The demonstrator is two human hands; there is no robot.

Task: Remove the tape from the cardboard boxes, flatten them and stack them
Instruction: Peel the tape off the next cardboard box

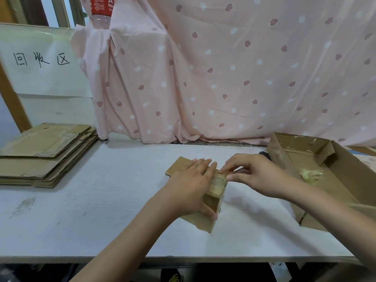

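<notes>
A small brown cardboard box (215, 192) lies in the middle of the white table, with yellowish tape across its top. My left hand (191, 186) lies flat over the box with straight fingers, the thumb against its near side, pressing it down. My right hand (254, 174) is just right of the box, its fingertips pinching at the tape (220, 178) on the box's far top edge. A stack of flattened cardboard (44, 153) sits at the table's left.
A large open cardboard box (317, 171) stands at the right, with a crumpled wad of tape (312, 175) inside. A pink patterned cloth (223, 68) hangs behind the table. A white sign with handwriting (40, 60) stands at the back left. The table's front edge (162, 258) is near me.
</notes>
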